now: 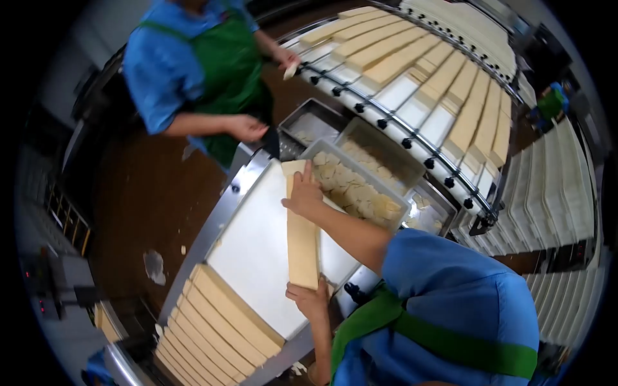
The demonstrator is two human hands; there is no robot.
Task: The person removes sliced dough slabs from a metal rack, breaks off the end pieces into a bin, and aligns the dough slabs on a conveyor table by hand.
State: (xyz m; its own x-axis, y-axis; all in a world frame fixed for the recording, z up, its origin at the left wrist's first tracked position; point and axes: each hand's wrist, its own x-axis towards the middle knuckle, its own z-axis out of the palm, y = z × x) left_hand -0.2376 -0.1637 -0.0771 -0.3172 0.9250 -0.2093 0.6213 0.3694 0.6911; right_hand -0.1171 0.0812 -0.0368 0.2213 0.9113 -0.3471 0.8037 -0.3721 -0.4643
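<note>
Keeping both ends of a long pale block (pixel 302 248) under my hands, I have it lying lengthwise from near to far over the right part of the white tabletop (pixel 248 238); whether it rests flat there or is slightly raised, I cannot tell from here. My right hand (pixel 305 194) is near the far end, back upward, gripping across the width: its fingers are spread, thumb at the left edge, a fingertip at the right. My left hand (pixel 311 300) cups the near end; its fingers are partly hidden, so I cannot tell how tightly they pinch it.

Left and near on the tabletop I see a row of similar blocks (pixel 219 309) side by side. Just right of the table stands a bin (pixel 402 215) of flat pale scraps (pixel 351 186). Further right and far, a curved-looking rack (pixel 421 143) carries more long blocks (pixel 393 61). Far left, a co-worker in a green apron (pixel 225 71) holds a small pale piece (pixel 290 71) in one hand.
</note>
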